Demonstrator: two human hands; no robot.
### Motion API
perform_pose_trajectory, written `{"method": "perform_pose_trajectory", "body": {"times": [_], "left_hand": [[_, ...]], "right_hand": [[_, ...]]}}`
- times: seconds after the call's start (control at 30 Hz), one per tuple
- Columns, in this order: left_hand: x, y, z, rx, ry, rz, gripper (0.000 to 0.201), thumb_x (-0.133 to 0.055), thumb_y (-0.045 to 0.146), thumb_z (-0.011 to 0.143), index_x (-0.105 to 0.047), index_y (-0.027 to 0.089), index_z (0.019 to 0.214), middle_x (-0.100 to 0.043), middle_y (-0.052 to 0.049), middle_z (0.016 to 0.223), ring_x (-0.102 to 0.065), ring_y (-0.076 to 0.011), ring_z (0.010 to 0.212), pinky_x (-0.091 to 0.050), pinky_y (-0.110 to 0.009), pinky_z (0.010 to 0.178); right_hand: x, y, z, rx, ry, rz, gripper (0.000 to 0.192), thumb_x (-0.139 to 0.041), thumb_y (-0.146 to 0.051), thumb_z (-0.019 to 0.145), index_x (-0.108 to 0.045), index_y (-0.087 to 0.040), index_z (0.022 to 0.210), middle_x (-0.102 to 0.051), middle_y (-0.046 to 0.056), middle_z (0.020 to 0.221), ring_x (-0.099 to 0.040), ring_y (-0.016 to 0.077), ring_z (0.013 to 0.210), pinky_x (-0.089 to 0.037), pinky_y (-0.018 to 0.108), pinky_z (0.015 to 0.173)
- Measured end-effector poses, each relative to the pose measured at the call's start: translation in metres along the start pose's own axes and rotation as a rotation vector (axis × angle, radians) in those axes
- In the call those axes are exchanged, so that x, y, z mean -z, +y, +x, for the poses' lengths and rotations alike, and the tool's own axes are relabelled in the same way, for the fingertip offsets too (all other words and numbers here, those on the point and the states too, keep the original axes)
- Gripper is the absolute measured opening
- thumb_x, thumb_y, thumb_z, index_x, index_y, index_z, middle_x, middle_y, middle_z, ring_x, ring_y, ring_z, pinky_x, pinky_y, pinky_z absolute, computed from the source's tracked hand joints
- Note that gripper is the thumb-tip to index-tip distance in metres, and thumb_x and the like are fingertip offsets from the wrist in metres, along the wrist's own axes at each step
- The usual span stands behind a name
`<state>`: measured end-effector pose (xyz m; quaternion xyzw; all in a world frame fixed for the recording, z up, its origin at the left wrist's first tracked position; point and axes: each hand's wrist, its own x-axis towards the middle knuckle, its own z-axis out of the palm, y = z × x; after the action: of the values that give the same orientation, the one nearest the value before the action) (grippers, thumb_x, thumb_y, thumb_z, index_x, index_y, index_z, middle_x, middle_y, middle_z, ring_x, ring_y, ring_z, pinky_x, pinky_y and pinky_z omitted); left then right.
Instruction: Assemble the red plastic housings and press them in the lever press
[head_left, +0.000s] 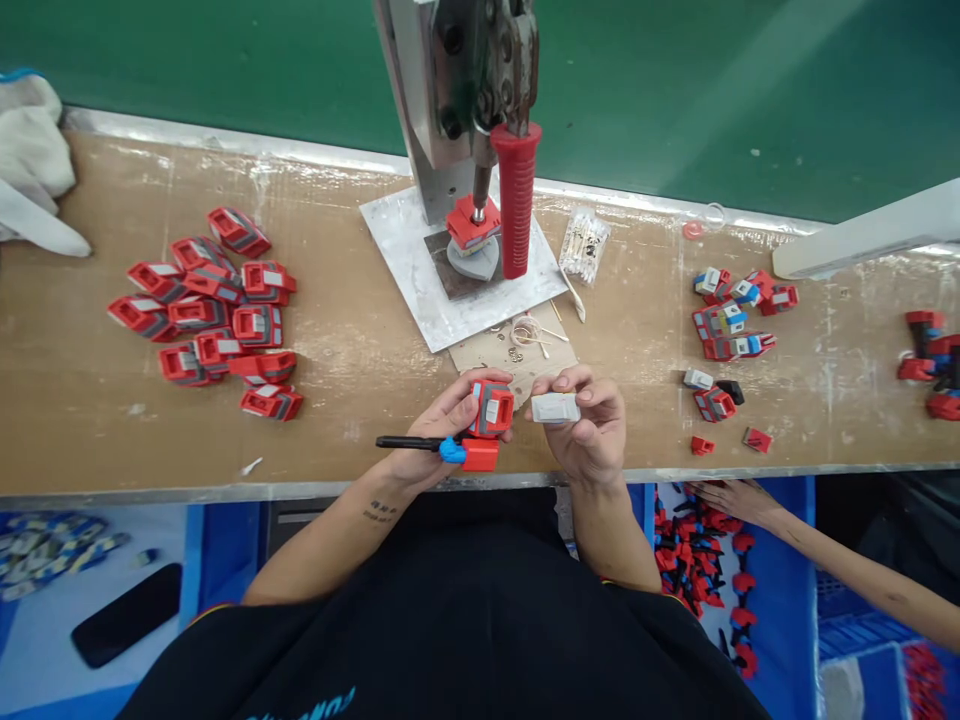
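Note:
My left hand grips a red and grey plastic part with a red block and a blue piece below it; a thin black rod sticks out to the left. My right hand holds a small light grey rectangular piece between thumb and fingers, just right of the red part. Both hands hover over the near edge of the wooden bench. Straight behind them stands a hand press with a red handle and a red part seated under its ram.
A pile of red and grey parts lies at the left. Mixed red, blue and grey parts lie at the right. Another person's hand reaches into a blue bin of red pieces. Small rings sit on cardboard.

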<state>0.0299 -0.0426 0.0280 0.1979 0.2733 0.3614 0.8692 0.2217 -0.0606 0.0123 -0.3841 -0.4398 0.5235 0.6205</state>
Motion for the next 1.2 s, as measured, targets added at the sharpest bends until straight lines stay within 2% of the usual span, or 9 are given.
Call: {"method": "perform_pose_trajectory", "body": {"times": [0.13, 0.2, 0.3, 0.4, 0.57, 0.7, 0.8, 0.97, 1.2], "left_hand": [[0.002, 0.000, 0.000, 0.004, -0.013, 0.008, 0.049, -0.085, 0.051, 0.087, -0.071, 0.021, 0.122, -0.074, -0.005, 0.096, -0.074, -0.0165, 0.077, -0.056, -0.024, 0.069], [0.002, 0.000, -0.001, 0.008, -0.018, 0.013, 0.048, -0.084, 0.050, 0.087, -0.071, 0.021, 0.122, -0.074, -0.005, 0.095, -0.074, -0.0166, 0.077, -0.056, -0.025, 0.070], [0.002, 0.000, -0.001, 0.004, -0.021, 0.015, 0.047, -0.084, 0.050, 0.088, -0.071, 0.021, 0.123, -0.074, -0.005, 0.093, -0.074, -0.0169, 0.077, -0.056, -0.025, 0.070], [0.002, -0.001, -0.001, 0.002, -0.028, 0.004, 0.047, -0.084, 0.050, 0.088, -0.071, 0.021, 0.123, -0.074, -0.004, 0.092, -0.074, -0.0164, 0.077, -0.055, -0.023, 0.069], [0.000, -0.001, 0.000, 0.034, -0.037, -0.041, 0.046, -0.085, 0.050, 0.086, -0.072, 0.022, 0.120, -0.074, -0.004, 0.091, -0.074, -0.0160, 0.076, -0.056, -0.024, 0.069], [-0.002, 0.000, 0.000, 0.068, -0.040, -0.087, 0.046, -0.085, 0.050, 0.087, -0.072, 0.020, 0.119, -0.074, -0.005, 0.092, -0.072, -0.0164, 0.073, -0.058, -0.027, 0.070], [-0.003, 0.001, 0.000, 0.066, -0.040, -0.087, 0.045, -0.086, 0.050, 0.085, -0.072, 0.021, 0.117, -0.075, -0.004, 0.095, -0.070, -0.0142, 0.070, -0.059, -0.026, 0.069], [-0.003, 0.001, 0.001, 0.008, 0.033, 0.001, 0.045, -0.092, 0.047, 0.079, -0.074, 0.023, 0.112, -0.074, -0.002, 0.099, -0.071, -0.0115, 0.082, -0.059, -0.018, 0.074], [0.003, 0.000, 0.003, -0.116, 0.025, 0.283, 0.048, -0.084, 0.056, 0.084, -0.068, 0.023, 0.115, -0.070, 0.000, 0.086, -0.067, -0.0121, 0.072, -0.056, -0.021, 0.068]], "right_hand": [[0.002, 0.003, -0.001, 0.005, 0.008, -0.031, 0.034, -0.077, -0.058, 0.085, -0.057, -0.031, 0.087, -0.058, 0.002, 0.093, -0.071, 0.0237, 0.088, -0.066, 0.043, 0.070], [0.003, 0.004, -0.002, 0.026, -0.003, -0.062, 0.033, -0.077, -0.057, 0.085, -0.057, -0.033, 0.094, -0.058, 0.002, 0.093, -0.071, 0.0246, 0.091, -0.066, 0.046, 0.076], [0.005, 0.003, -0.003, 0.032, -0.019, -0.150, 0.043, -0.076, -0.064, 0.082, -0.056, -0.036, 0.108, -0.063, 0.004, 0.100, -0.072, 0.0275, 0.099, -0.065, 0.049, 0.083], [0.005, 0.000, -0.002, 0.038, -0.055, -0.200, 0.046, -0.077, -0.066, 0.080, -0.058, -0.035, 0.109, -0.068, 0.006, 0.110, -0.074, 0.0296, 0.105, -0.064, 0.051, 0.088], [-0.005, -0.011, -0.001, 0.187, -0.091, -0.249, 0.030, -0.083, -0.041, 0.085, -0.066, -0.034, 0.108, -0.075, 0.004, 0.105, -0.076, 0.0264, 0.107, -0.064, 0.049, 0.094], [-0.012, -0.023, -0.001, 0.288, -0.041, -0.417, 0.030, -0.086, -0.033, 0.084, -0.071, -0.033, 0.109, -0.077, 0.004, 0.109, -0.077, 0.0247, 0.104, -0.066, 0.047, 0.093], [-0.014, -0.030, -0.001, 0.347, -0.085, -0.509, 0.037, -0.088, -0.023, 0.083, -0.074, -0.033, 0.116, -0.078, 0.004, 0.112, -0.078, 0.0228, 0.102, -0.068, 0.043, 0.091], [-0.013, -0.035, 0.002, 0.376, -0.167, -0.613, 0.044, -0.088, -0.014, 0.081, -0.076, -0.033, 0.119, -0.080, 0.004, 0.113, -0.079, 0.0220, 0.103, -0.069, 0.039, 0.091], [-0.008, -0.038, 0.007, 0.392, -0.250, -0.616, 0.037, -0.084, -0.013, 0.086, -0.076, -0.030, 0.118, -0.082, 0.005, 0.115, -0.081, 0.0218, 0.105, -0.071, 0.037, 0.091]]}}
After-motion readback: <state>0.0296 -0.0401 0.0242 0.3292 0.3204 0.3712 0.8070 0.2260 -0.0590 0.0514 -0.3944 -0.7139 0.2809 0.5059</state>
